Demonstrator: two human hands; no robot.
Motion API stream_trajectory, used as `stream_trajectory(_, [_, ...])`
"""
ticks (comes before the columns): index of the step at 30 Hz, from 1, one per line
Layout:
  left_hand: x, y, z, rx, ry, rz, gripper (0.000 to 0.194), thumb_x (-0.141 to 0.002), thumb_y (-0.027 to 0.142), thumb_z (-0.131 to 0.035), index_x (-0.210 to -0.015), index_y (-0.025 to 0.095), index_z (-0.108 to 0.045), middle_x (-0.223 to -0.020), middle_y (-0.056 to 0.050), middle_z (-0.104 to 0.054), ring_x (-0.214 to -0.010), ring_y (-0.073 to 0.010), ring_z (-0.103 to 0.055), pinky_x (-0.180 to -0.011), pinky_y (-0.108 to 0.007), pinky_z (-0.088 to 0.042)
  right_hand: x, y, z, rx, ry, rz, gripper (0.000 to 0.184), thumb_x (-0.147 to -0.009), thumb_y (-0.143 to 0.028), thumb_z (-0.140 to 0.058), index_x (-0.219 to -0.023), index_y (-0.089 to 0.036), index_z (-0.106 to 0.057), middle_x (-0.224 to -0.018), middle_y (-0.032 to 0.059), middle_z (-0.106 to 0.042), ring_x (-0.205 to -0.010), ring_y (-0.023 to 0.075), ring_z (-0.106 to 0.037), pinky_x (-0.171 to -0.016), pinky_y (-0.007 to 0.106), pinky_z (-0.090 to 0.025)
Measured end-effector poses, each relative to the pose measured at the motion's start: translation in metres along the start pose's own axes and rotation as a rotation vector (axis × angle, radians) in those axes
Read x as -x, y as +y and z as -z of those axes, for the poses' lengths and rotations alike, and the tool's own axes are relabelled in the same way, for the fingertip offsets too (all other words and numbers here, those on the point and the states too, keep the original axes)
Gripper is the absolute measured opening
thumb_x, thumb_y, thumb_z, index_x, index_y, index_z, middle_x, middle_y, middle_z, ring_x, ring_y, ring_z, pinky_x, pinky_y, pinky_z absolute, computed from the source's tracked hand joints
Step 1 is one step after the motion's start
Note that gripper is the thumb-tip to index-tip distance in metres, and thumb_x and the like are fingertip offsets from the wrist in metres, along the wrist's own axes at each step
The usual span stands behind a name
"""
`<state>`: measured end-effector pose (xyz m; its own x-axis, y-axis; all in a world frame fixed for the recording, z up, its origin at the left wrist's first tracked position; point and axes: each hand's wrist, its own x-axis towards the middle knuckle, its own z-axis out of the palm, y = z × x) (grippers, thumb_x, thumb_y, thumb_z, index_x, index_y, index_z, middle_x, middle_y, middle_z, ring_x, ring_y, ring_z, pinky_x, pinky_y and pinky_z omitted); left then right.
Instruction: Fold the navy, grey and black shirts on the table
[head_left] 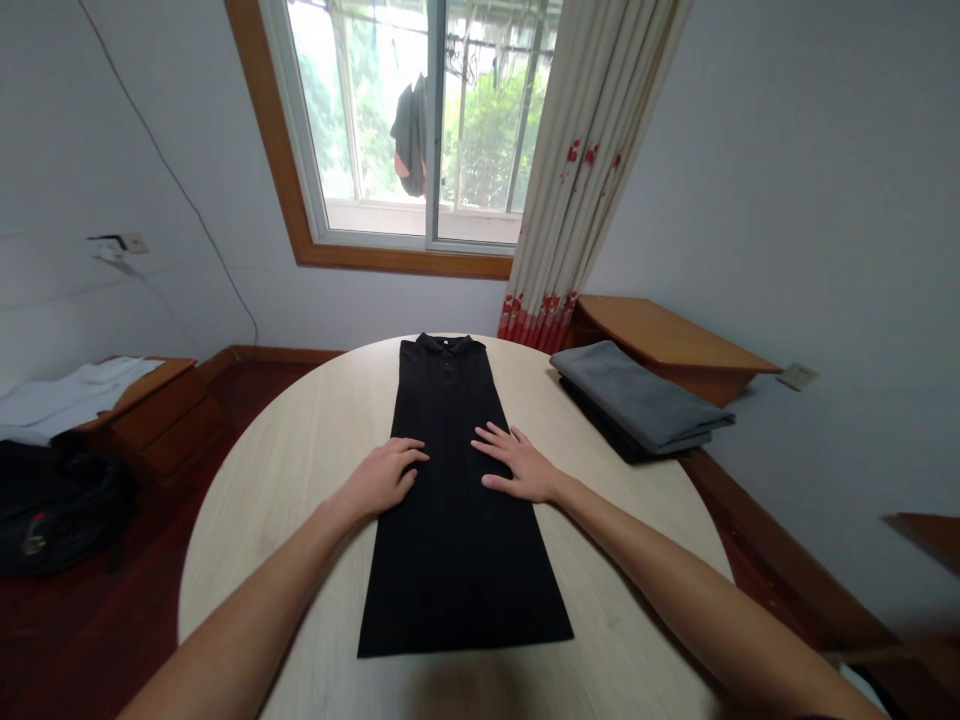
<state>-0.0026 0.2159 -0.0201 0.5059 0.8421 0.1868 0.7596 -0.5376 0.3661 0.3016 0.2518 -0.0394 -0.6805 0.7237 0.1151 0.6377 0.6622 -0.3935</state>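
Observation:
A black polo shirt (461,560) lies flat on the round table, its sides folded in to form a long narrow panel. Its collar points to the window and its hem faces me. My left hand (386,475) rests on the left edge of the shirt, fingers stretched out and slightly bent over the cloth. On the right edge, about level with it, my right hand (519,465) lies flat with its fingers spread. Neither hand grips the fabric.
A stack of folded grey and black clothes (637,400) sits at the right side of the pale round table (292,490). Behind it stand a wooden cabinet (675,335) and a curtain (570,170). At left are a wooden drawer unit (169,420) and a black bag (60,510).

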Motion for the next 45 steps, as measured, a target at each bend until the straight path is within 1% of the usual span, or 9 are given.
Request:
stream_trajectory(9, [0.02, -0.04, 0.014, 0.045, -0.003, 0.007, 0.04, -0.084, 0.015, -0.046, -0.113, 0.018, -0.073, -0.136, -0.007, -0.065, -0.128, -0.0237, -0.057, -0.115, -0.042, -0.041, 0.035, 0.026, -0.005, -0.126, 0.326, -0.128, 0.045, -0.092, -0.027, -0.048, -0.133, -0.025, -0.066, -0.147, 0.0103, -0.055, -0.139, 0.0275, -0.046, -0.118, 0.054, -0.032])
stream_trajectory(16, [0.033, -0.013, 0.022, 0.073, -0.127, -0.091, 0.037, -0.079, 0.011, -0.055, -0.105, 0.026, -0.076, -0.139, -0.001, -0.063, -0.139, -0.0247, -0.047, -0.123, -0.057, -0.018, 0.054, 0.008, 0.006, -0.157, 0.075, 0.034, 0.035, -0.085, -0.027, -0.064, -0.118, -0.03, -0.075, -0.15, 0.0083, -0.051, -0.147, 0.0337, -0.035, -0.117, 0.062, -0.025])
stream_trajectory(21, [0.068, 0.008, 0.01, 0.197, -0.137, -0.15, 0.042, -0.081, 0.005, -0.051, -0.107, 0.026, -0.076, -0.129, -0.001, -0.07, -0.131, -0.0202, -0.057, -0.119, -0.047, -0.035, 0.085, -0.015, 0.001, -0.249, 0.05, 0.055, 0.022, -0.088, -0.029, -0.064, -0.105, -0.031, -0.078, -0.137, 0.0085, -0.063, -0.137, 0.0323, -0.049, -0.118, 0.066, -0.018])
stream_trajectory(25, [0.095, 0.036, 0.024, 0.299, -0.2, -0.234, 0.045, -0.085, 0.005, -0.048, -0.11, 0.029, -0.075, -0.119, 0.002, -0.075, -0.121, -0.0181, -0.064, -0.11, -0.042, -0.046, 0.102, -0.048, 0.018, -0.466, -0.039, 0.116, 0.02, -0.092, -0.039, -0.064, -0.095, -0.027, -0.08, -0.11, 0.0094, -0.076, -0.115, 0.0263, -0.066, -0.109, 0.052, -0.042])
stream_trajectory(29, [0.096, 0.065, 0.068, 0.577, -0.399, -0.327, 0.032, -0.093, 0.016, -0.052, -0.108, 0.027, -0.077, -0.108, -0.001, -0.078, -0.103, -0.0188, -0.072, -0.093, -0.035, -0.056, 0.101, -0.08, 0.061, -0.81, -0.312, 0.17, 0.03, -0.091, -0.046, -0.067, -0.095, -0.019, -0.079, -0.098, 0.0112, -0.077, -0.095, 0.022, -0.072, -0.084, 0.035, -0.056])
stream_trajectory(32, [0.064, 0.06, 0.092, 0.819, -0.331, -0.194, 0.021, -0.09, 0.036, -0.066, -0.092, 0.02, -0.079, -0.092, -0.006, -0.079, -0.084, -0.0217, -0.073, -0.076, -0.033, -0.058, 0.076, -0.075, 0.085, -0.951, -0.258, 0.103, 0.036, -0.085, -0.051, -0.074, -0.087, -0.015, -0.077, -0.089, 0.0095, -0.075, -0.082, 0.0195, -0.071, -0.075, 0.03, -0.055])
stream_trajectory(37, [-0.01, 0.009, 0.069, 1.046, 0.301, 0.305, 0.049, -0.071, 0.057, -0.077, -0.091, 0.013, -0.072, -0.081, -0.007, -0.073, -0.074, -0.02, -0.066, -0.066, -0.03, -0.053, 0.014, -0.031, 0.07, -1.041, 0.345, -0.418, 0.039, -0.082, -0.055, -0.073, -0.076, -0.018, -0.063, -0.073, 0.0022, -0.067, -0.065, 0.013, -0.061, -0.062, 0.024, -0.049])
stream_trajectory(40, [-0.024, -0.015, 0.04, 1.056, 0.326, 0.581, 0.059, -0.074, 0.056, -0.075, -0.112, 0.012, -0.065, -0.085, -0.007, -0.07, -0.069, -0.0168, -0.064, -0.063, -0.029, -0.05, 0.002, -0.012, 0.041, -0.97, 0.391, -0.641, 0.031, -0.086, -0.048, -0.069, -0.086, -0.019, -0.06, -0.072, 0.0016, -0.064, -0.058, 0.0122, -0.058, -0.056, 0.024, -0.045])
stream_trajectory(45, [0.01, -0.024, 0.011, 0.939, 0.252, 0.647, 0.078, -0.071, 0.048, -0.079, -0.134, 0.013, -0.05, -0.077, -0.001, -0.063, -0.06, -0.0152, -0.059, -0.055, -0.027, -0.044, 0.028, -0.005, -0.001, -0.841, 0.34, -0.538, 0.04, -0.08, -0.044, -0.073, -0.107, -0.019, -0.056, -0.062, -0.0064, -0.054, -0.056, 0.0132, -0.053, -0.056, 0.025, -0.041])
